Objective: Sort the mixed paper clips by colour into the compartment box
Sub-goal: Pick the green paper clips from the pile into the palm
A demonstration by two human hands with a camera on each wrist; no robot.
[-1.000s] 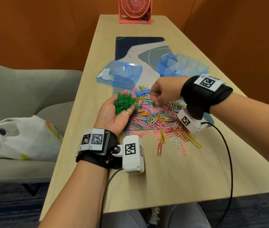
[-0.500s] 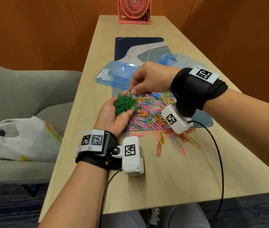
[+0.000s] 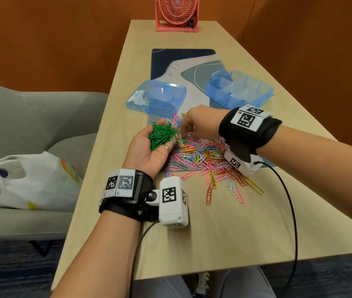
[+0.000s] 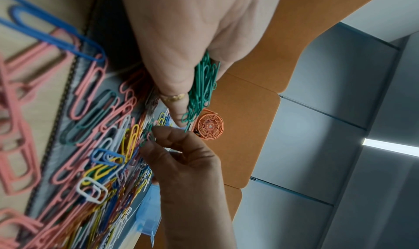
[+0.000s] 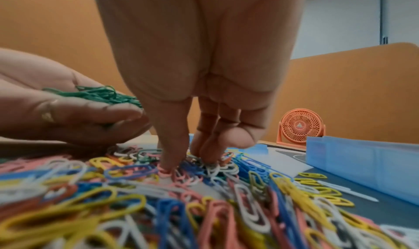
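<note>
Your left hand (image 3: 149, 150) lies palm up, its grip cupped with the fingers loosely curled, the forearm running back toward 7 o'clock under a black wrist strap. Your right hand (image 3: 200, 123) sits just at 2 o'clock of it, knuckles up, fingers bent downward, thumb and fingertips (image 5: 167, 163) drawn close together; the right forearm reaches in from 4 o'clock, also strapped.

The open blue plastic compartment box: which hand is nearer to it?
Right. The right hand works in the mixed clip pile just in front of the open blue plastic compartment box; the left hand, cupping green paper clips, lies further left and nearer the person.
</note>
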